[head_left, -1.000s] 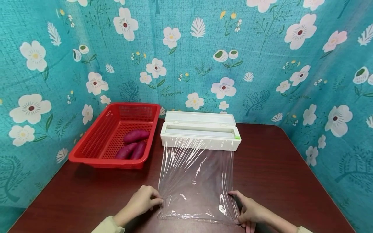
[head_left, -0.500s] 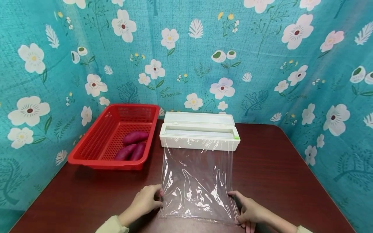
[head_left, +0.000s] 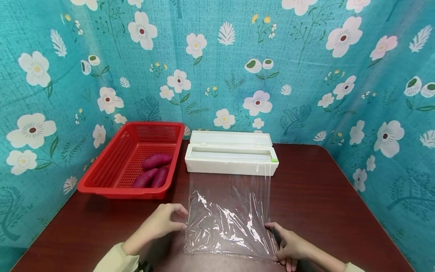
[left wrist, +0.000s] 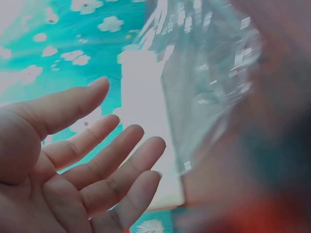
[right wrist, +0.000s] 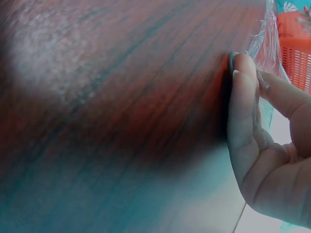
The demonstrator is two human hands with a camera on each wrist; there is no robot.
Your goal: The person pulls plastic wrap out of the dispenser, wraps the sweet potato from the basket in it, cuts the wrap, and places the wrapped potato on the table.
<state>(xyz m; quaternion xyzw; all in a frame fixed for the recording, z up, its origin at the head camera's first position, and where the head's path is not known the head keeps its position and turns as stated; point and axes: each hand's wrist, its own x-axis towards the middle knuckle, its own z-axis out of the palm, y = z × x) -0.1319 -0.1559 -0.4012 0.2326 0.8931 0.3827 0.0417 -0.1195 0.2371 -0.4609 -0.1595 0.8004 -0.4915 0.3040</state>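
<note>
A sheet of clear cling film (head_left: 227,223) runs from the front of a white dispenser box (head_left: 232,167) toward the table's near edge, wrinkled and shiny. My right hand (head_left: 289,245) pinches its near right corner between thumb and fingers; the right wrist view shows the film (right wrist: 266,43) at those fingertips. Beside the film's left edge is my left hand (head_left: 163,223), holding nothing. In the left wrist view the left hand (left wrist: 92,165) has its fingers loosely spread, apart from the film.
A red plastic basket (head_left: 130,192) stands at the left with purple sweet potatoes (head_left: 157,161) in it. The dispenser's lid (head_left: 231,137) is raised at the back. A flowered teal cloth (head_left: 217,68) hangs behind the dark wooden table (head_left: 316,196).
My left hand has let go of the film's left edge and moved slightly up and left. The film has slackened and wrinkled. My right hand keeps its place at the corner.
</note>
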